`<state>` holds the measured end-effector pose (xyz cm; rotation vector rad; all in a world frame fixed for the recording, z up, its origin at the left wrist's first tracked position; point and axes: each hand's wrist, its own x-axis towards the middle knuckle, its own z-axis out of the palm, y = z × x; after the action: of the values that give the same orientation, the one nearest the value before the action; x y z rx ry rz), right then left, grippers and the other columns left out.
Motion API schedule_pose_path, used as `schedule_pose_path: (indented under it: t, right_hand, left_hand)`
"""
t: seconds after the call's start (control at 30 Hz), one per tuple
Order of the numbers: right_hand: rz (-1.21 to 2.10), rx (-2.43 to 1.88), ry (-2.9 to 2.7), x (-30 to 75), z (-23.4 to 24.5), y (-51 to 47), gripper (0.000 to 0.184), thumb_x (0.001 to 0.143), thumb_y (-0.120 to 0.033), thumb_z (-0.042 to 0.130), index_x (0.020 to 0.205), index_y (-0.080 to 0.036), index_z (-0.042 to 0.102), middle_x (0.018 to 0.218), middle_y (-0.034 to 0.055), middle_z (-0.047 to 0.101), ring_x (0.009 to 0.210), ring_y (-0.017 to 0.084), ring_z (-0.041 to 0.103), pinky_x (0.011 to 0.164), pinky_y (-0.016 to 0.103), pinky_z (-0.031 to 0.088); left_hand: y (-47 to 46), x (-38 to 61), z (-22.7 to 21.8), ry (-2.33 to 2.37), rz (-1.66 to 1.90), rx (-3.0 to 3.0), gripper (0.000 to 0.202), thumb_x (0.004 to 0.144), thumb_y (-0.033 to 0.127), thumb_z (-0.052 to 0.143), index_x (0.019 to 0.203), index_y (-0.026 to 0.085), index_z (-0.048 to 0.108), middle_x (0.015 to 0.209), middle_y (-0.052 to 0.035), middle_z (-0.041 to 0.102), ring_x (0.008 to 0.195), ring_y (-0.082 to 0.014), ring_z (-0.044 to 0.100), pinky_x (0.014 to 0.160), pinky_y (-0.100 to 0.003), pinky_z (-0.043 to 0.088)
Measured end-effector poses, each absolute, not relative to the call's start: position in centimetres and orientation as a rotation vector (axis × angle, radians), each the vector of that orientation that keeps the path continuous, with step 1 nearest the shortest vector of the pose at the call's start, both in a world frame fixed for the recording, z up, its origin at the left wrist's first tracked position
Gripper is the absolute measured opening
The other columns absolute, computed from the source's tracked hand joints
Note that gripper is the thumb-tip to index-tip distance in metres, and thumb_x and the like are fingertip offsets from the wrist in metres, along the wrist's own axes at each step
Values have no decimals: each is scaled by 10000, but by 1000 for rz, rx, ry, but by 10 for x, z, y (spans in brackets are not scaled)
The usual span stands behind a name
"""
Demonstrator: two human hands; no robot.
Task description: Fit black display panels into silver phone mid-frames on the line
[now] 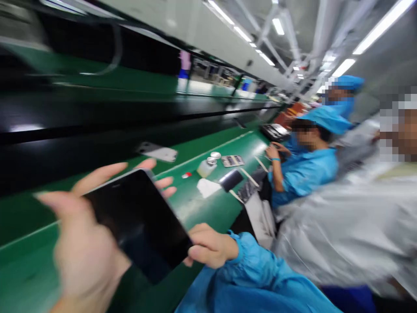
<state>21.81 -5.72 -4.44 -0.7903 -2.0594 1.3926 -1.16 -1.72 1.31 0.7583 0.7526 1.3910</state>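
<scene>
A dark-screened smartphone (140,221) is held tilted between my two hands, above the green bench. My left hand (87,243) cradles its left side. The thumb sticks up clear of the glass, and fingertips show past the phone's upper edge. At the lower right corner, my right hand (211,245) pinches the phone between thumb and fingers. A blue sleeve covers that arm. Behind the phone, a pale handset (159,152) lies on the bench. The hands and phone are somewhat blurred by motion.
The green bench (192,213) carries a small bottle (206,167), a white cloth (207,188), an opened phone (233,161) and a dark flat piece (230,179). A co-worker in blue (302,165) works farther along. Another person's grey sleeve (332,230) is close on the right.
</scene>
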Motion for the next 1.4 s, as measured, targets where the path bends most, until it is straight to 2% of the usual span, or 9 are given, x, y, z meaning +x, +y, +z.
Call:
schedule_pose_path:
  t: [0.1,0.3,0.53,0.7,0.9,1.0,1.1,1.27,1.4]
  right_hand:
    - [1222,-801,-2079,220,-45,-79,604,1116,-713,385,730,-288,575,639,104,716,605,257,703,642,399,583]
    - [1160,-763,-2143,215,-42,-93,717,1128,-750,206,759,-306,630,631,92,670,623,222,710,634,409,555]
    - [1153,-643,-2141,212,-40,-88,637,1142,-732,287,774,-314,595,634,56,681,578,226,662,590,408,530]
    - [1202,-701,-2034,211,-40,-86,697,1157,-707,342,642,-282,545,516,40,583,475,187,560,542,367,437]
    - [1468,-847,-1738,187,-44,-67,793,1064,-847,480,531,-263,532,481,37,554,462,180,574,546,337,472]
    - [1634,-834,-1627,174,-39,-55,810,1007,-911,528,512,-270,505,438,7,484,424,165,521,537,338,473]
    - [1640,-733,-1597,166,-37,-50,786,1053,-848,534,527,-264,507,446,-6,479,430,155,516,550,332,474]
    - [1662,-570,-1653,157,-53,-55,707,1138,-706,518,632,-224,629,543,23,600,530,164,595,607,327,506]
    - [1709,-538,-1615,152,-61,-56,740,1149,-728,469,598,-242,556,509,-2,529,486,148,534,580,327,472]
  left_hand:
    - [-34,12,42,486,1432,707,678,950,898,654,1258,301,748,1366,-77,839,967,-332,877,781,-485,762]
    - [-42,5,39,487,1390,783,819,964,945,548,1335,242,744,1223,-146,865,779,-298,852,676,-442,732]
    - [-52,-1,40,403,1351,833,813,929,951,600,1314,259,785,1188,-135,870,805,-304,847,680,-438,733]
    - [-46,7,43,451,1468,792,517,994,690,797,1302,275,768,1194,-83,871,812,-247,840,728,-377,735]
    - [-20,8,46,684,1683,557,427,1220,497,451,1448,191,641,1249,-96,853,1006,-230,860,861,-323,700]
    - [-16,-3,52,740,1659,533,511,1245,460,321,1612,147,491,1384,-115,809,1210,-252,821,988,-339,648]
    - [-13,-11,55,758,1624,556,551,1245,469,257,1662,146,414,1448,-110,770,1352,-269,757,1049,-353,611]
    - [1,-9,41,693,1791,523,530,1249,510,120,1372,200,532,1143,-52,805,968,-170,860,913,-346,701]
    - [8,-8,31,641,1790,581,471,1250,505,156,1353,204,503,1193,-76,778,985,-191,844,1008,-459,706]
